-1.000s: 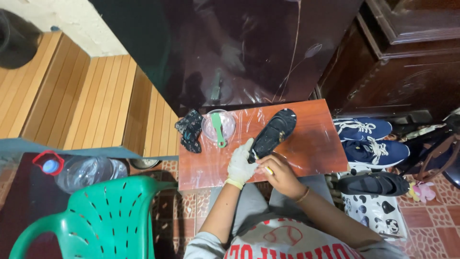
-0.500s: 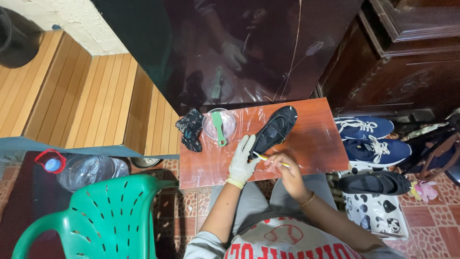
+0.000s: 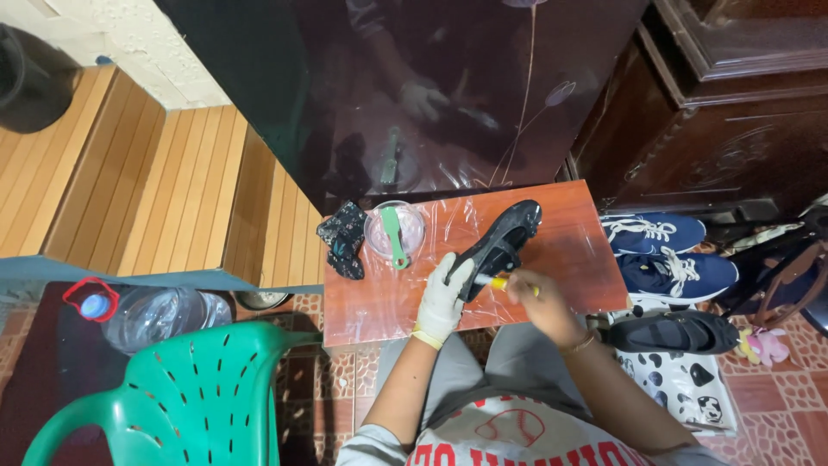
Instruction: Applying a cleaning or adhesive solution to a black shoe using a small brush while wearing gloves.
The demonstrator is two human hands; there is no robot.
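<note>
To your left stands a green perforated plastic chair [image 3: 185, 393], and beyond it a large clear water bottle with a red-ringed blue cap [image 3: 142, 315] lies on its side. On the plastic-covered wooden table [image 3: 586, 259], a crumpled black cloth [image 3: 342, 237] sits just beside a clear round bowl holding what looks like a green-handled brush [image 3: 395, 231]. At your right, a pair of blue lace-up sneakers [image 3: 664, 252] rests above a single black slip-on shoe [image 3: 673, 332].

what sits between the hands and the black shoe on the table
Nothing visible: the gloved left hand already grips the black shoe, and the right hand holds a yellow tool against it.
</note>
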